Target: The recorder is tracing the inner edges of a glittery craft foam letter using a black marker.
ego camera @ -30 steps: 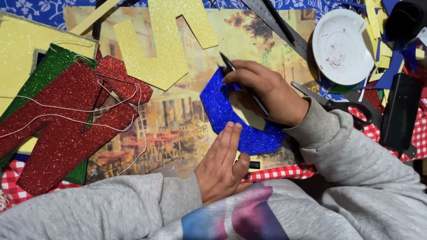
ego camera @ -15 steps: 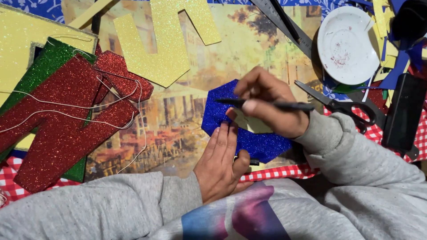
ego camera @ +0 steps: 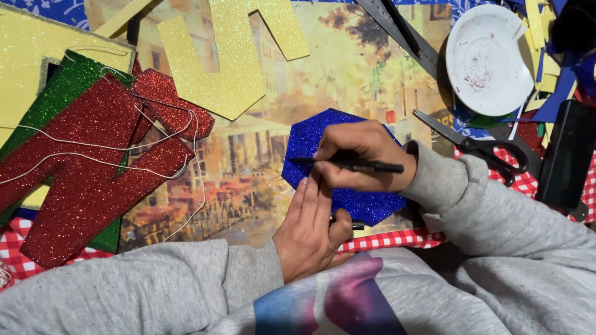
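Gripping a black pen (ego camera: 354, 165), the right hand (ego camera: 366, 155) marks blue glitter foam (ego camera: 310, 139).

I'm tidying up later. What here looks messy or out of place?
White string trails loose over the red glitter shape. Open scissors lie beside the right hand. Paper scraps pile past the smudged white plate.

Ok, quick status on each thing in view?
blue glitter shape: flat, pinned by both hands
black pen: held sideways in right hand, tip on the shape
left hand: fingers pressing the shape's edge
scissors: lying shut, untouched
white plate: empty, a few specks
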